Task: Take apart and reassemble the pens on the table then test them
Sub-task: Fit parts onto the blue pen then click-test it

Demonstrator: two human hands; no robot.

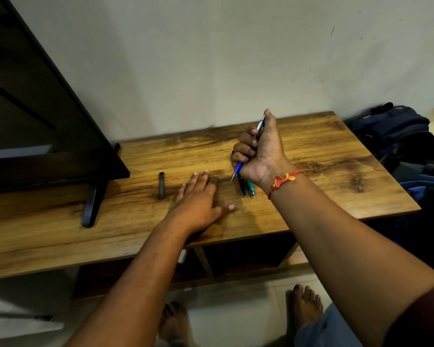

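While the right hand clenches in a fist round the blue pen, thumb up on the button end and the tip aimed down just above the table, the left hand lies flat on the wood, fingers straight, grasping nothing. Two more pens wait on the tabletop just beside the right wrist: a black pen and a green pen, side by side. A small black stick lies just left of the flat hand, and whether it belongs to a pen I cannot tell.

My read: this pen is whole, so either its button is being tried or the taking-apart is about to begin. No paper shows for a writing test. Next up, the left hand needs to lift and pinch the blue grip section while the right twists the upper barrel, both hands held low over the wood so any spring or refill drops where it can be found.
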